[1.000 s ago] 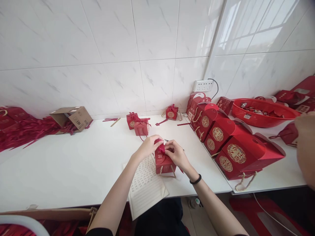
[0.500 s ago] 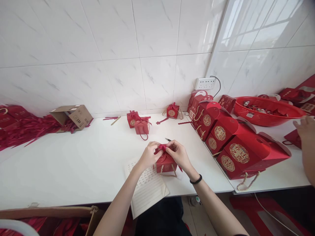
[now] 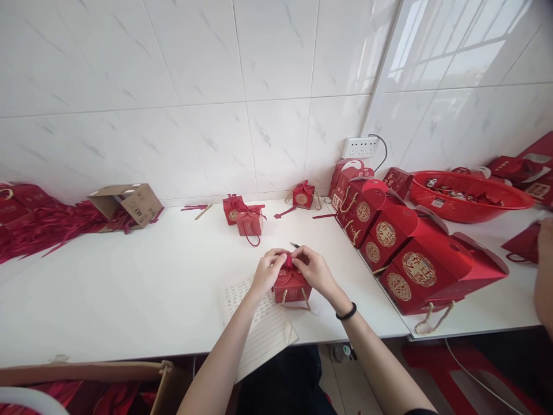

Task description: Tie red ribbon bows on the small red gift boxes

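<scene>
A small red gift box (image 3: 292,291) with a gold rope handle stands near the table's front edge, partly over an open notebook (image 3: 259,334) with handwriting on it. On top of the box is a dark red ribbon (image 3: 288,261), bunched in a bow-like shape. My left hand (image 3: 270,271) pinches the ribbon from the left side. From the right, my right hand (image 3: 311,268), with a black band on the wrist, pinches it too. The fingertips of both hands nearly meet over the lid. A pen (image 3: 294,245) lies just behind the hands.
Red boxes with ribbons (image 3: 249,222) sit at the back. Larger red boxes (image 3: 419,271) line the right, beside a red basin (image 3: 470,199). Another person's hand (image 3: 545,271) is at the far right. A cardboard carton (image 3: 138,204) and heaped ribbons (image 3: 69,230) lie left.
Both hands stay on the ribbon, and its bunched part has shifted slightly between the fingers. At the right edge, the other person's hand has moved nearer the front, and the red piece beside it has shifted.
</scene>
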`<action>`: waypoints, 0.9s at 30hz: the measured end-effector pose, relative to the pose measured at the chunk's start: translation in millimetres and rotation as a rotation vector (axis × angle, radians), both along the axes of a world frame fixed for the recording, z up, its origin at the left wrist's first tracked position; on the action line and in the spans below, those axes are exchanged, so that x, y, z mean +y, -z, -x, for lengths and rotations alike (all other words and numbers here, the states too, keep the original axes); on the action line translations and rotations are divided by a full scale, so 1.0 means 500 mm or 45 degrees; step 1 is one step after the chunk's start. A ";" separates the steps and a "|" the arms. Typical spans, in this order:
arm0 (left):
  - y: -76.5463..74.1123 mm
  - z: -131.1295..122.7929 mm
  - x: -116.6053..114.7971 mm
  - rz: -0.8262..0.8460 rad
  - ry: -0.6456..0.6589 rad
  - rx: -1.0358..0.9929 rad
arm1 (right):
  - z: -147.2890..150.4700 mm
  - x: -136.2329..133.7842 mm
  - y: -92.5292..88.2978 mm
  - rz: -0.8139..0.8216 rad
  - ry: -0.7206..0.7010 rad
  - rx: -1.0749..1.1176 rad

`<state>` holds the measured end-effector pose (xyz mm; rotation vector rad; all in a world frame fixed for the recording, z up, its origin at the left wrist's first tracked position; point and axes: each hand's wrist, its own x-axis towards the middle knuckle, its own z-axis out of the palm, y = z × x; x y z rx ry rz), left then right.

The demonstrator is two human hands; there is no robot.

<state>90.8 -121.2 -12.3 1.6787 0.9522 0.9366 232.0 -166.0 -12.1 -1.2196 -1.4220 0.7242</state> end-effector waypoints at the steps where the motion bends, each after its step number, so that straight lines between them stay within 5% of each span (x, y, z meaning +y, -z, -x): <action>1: 0.002 -0.002 0.001 0.016 -0.007 -0.015 | 0.002 -0.001 0.002 -0.010 0.025 -0.020; 15: 0.004 -0.001 -0.006 0.156 0.015 -0.167 | -0.008 -0.026 0.025 -0.329 0.183 -0.302; 21: 0.006 0.005 -0.006 0.063 0.046 -0.099 | -0.006 -0.021 0.024 -0.324 0.192 -0.362; 27: -0.008 0.016 -0.020 -0.197 -0.106 0.089 | -0.018 -0.027 0.016 -0.384 0.215 -0.428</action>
